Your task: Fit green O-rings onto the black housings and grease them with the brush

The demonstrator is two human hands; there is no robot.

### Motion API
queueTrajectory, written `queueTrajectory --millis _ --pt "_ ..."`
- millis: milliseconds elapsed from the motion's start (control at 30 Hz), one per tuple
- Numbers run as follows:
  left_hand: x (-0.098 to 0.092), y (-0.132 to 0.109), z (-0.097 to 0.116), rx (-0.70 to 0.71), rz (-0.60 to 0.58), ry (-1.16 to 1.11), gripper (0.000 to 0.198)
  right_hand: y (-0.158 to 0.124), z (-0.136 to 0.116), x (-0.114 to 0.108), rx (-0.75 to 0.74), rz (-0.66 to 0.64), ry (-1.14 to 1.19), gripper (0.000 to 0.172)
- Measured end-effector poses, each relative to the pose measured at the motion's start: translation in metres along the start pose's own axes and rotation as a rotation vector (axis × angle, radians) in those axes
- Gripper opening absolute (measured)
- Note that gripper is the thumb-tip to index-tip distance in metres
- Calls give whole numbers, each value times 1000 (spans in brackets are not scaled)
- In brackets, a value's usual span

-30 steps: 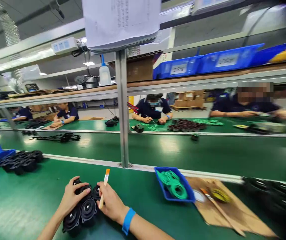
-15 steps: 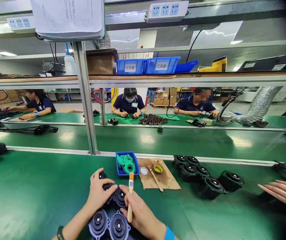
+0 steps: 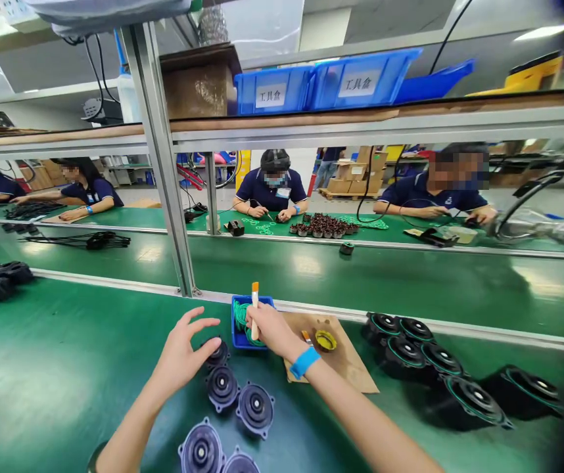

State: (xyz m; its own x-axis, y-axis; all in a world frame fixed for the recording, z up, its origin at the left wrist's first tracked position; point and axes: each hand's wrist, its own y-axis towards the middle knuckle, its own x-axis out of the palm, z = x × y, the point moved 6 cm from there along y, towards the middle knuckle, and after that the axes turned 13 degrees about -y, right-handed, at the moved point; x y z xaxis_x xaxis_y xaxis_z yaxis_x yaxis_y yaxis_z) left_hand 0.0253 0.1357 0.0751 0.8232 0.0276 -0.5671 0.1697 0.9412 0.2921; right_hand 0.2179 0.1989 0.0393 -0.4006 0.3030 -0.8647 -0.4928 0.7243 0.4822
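My right hand, clutching a wooden-handled brush, has moved from the round black housings to the blue plastic tray of thin green rings, now within reach; any ring pinched, I can't tell. My left hand curves open, empty.

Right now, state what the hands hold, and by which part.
The right hand holds an orange-bristled flat brush by its pale wooden handle; the left hand is open and appears to hold nothing.
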Motion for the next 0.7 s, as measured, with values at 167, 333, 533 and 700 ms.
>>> queueTrajectory --millis 167,333,533,700 --pt "-5 -18 20 63 -32 57 26 0 7 -4 -12 79 62 24" --pt "19 -52 43 228 -169 50 25 -30 -12 -49 -7 231 156 27" --pt "39 -73 52 357 -305 59 34 -110 -75 -69 -308 224 242 24" --pt "53 -68 56 531 -404 176 27 -129 -68 -54 -217 198 355 19"
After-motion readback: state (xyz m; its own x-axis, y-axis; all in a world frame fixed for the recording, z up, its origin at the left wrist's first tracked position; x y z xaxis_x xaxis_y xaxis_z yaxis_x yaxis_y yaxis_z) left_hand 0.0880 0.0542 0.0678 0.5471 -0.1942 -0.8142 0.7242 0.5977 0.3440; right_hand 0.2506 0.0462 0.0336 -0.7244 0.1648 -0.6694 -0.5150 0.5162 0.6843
